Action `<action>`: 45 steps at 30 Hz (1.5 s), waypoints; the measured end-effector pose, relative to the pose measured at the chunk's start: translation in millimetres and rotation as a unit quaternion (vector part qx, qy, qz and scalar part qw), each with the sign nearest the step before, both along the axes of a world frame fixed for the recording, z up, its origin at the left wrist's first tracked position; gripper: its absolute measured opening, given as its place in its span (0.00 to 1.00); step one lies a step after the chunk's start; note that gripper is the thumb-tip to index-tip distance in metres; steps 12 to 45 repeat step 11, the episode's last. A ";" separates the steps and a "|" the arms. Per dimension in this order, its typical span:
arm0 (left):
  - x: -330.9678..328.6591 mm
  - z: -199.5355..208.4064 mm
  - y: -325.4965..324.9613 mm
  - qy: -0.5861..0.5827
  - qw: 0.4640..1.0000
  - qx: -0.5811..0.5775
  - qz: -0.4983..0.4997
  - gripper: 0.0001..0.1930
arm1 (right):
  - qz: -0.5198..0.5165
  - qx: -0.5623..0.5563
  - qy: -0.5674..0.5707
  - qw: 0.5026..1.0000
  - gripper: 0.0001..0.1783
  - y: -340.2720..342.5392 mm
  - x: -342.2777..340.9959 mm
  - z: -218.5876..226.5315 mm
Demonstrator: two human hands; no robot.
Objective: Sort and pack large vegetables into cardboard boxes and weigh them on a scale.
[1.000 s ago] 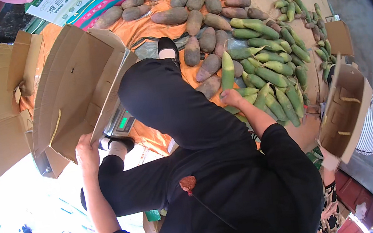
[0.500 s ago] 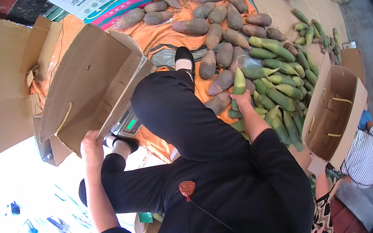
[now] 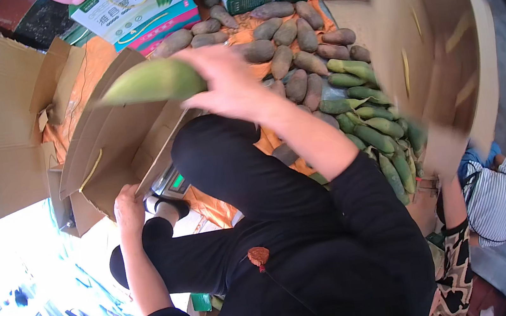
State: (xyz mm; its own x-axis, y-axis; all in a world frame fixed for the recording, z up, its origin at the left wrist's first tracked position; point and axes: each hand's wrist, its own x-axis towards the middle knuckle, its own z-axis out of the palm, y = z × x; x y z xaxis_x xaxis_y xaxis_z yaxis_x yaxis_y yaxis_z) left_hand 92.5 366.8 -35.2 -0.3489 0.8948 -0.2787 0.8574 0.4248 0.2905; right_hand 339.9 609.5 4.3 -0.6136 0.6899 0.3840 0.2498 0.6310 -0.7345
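Observation:
A large green radish [image 3: 157,82] is in my right hand [image 3: 227,81], gripped at one end and held lengthwise over the open cardboard carton [image 3: 87,138]. The radish is smeared by motion. My left hand [image 3: 129,209] is closed on the near rim of this carton, at its lower corner. The carton stands tilted open on my left, a yellow cord handle [image 3: 91,169] on its inner wall. Under its edge, beside my foot, shows a weighing scale [image 3: 173,181] with a lit green display. My forearm and the radish hide part of the carton's inside.
On the right lies a pile of green radishes [image 3: 384,134], next to dark reddish-brown radishes [image 3: 282,61] on orange sheeting. Another person's hand [image 3: 452,192] holds a second carton [image 3: 444,56]. Printed boxes [image 3: 144,12] stand at the back; a person in stripes [image 3: 495,203] is at far right.
My right hand has lifted the green radish from the pile and swung it left over the carton. The other person's carton has risen. My left hand keeps its hold.

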 end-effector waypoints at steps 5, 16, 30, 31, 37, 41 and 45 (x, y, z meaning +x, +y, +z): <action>0.7 3.5 -6.0 -0.022 1.000 0.014 -0.001 0.10 | 0.051 0.008 0.064 0.997 0.29 -28.9 -33.8 32.7; -12.4 -0.5 -9.8 -0.011 1.000 -0.008 0.006 0.13 | 0.014 -0.139 0.006 0.990 0.23 -11.0 38.9 -38.0; -12.4 -0.5 -9.8 -0.011 1.000 -0.008 0.006 0.13 | 0.014 -0.139 0.006 0.990 0.23 -11.0 38.9 -38.0; -12.4 -0.5 -9.8 -0.011 1.000 -0.008 0.006 0.13 | 0.014 -0.139 0.006 0.990 0.23 -11.0 38.9 -38.0; -12.4 -0.5 -9.8 -0.011 1.000 -0.008 0.006 0.13 | 0.014 -0.139 0.006 0.990 0.23 -11.0 38.9 -38.0; -12.4 -0.5 -9.8 -0.011 1.000 -0.008 0.006 0.13 | 0.014 -0.139 0.006 0.990 0.23 -11.0 38.9 -38.0; -12.4 -0.5 -9.8 -0.011 1.000 -0.008 0.006 0.13 | 0.014 -0.139 0.006 0.990 0.23 -11.0 38.9 -38.0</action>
